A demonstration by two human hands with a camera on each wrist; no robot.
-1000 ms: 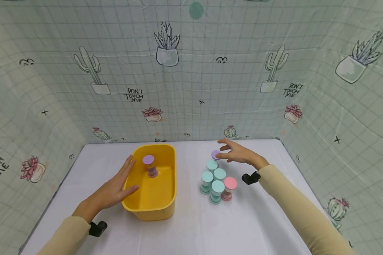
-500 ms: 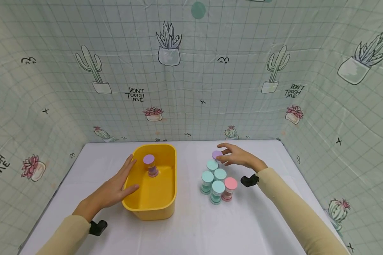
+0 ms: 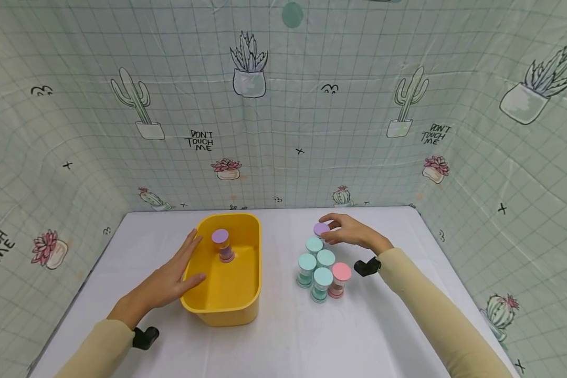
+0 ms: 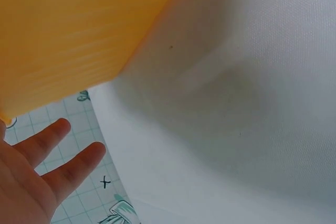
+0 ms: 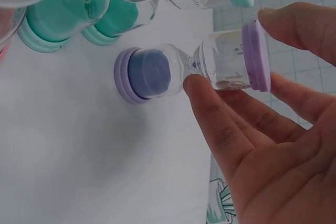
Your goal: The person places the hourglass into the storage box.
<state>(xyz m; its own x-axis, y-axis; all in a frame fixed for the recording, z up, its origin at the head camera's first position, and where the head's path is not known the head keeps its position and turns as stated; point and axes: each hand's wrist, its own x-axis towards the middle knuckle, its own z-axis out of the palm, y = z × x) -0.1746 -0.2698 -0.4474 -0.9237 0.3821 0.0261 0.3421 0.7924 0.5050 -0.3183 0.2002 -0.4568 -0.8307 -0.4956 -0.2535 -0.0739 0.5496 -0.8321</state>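
Observation:
My right hand point(image 3: 352, 232) grips a purple-capped sand timer point(image 3: 320, 229) standing at the far end of a cluster. The right wrist view shows its thumb at the top cap and fingers round the glass waist, with purple sand point(image 5: 149, 72) in the lower bulb. My left hand point(image 3: 167, 278) lies with extended fingers along the left rim of a yellow bin point(image 3: 231, 318); its spread fingers show beside the bin's outer wall point(image 4: 79, 30) in the left wrist view. Inside the bin stands another purple-capped sand timer point(image 3: 221, 237).
Several teal-capped sand timers point(image 3: 323, 278) stand close together just in front of my right hand, with a pink-capped one point(image 3: 342, 272) beside them. A white cloth point(image 3: 283, 341) covers the table. Patterned fabric point(image 3: 283, 121) rises behind and at both sides.
My right hand has lowered slightly and moved left, its thumb and fingers closing round the far purple-capped sand timer. The left hand and the bin have stayed put.

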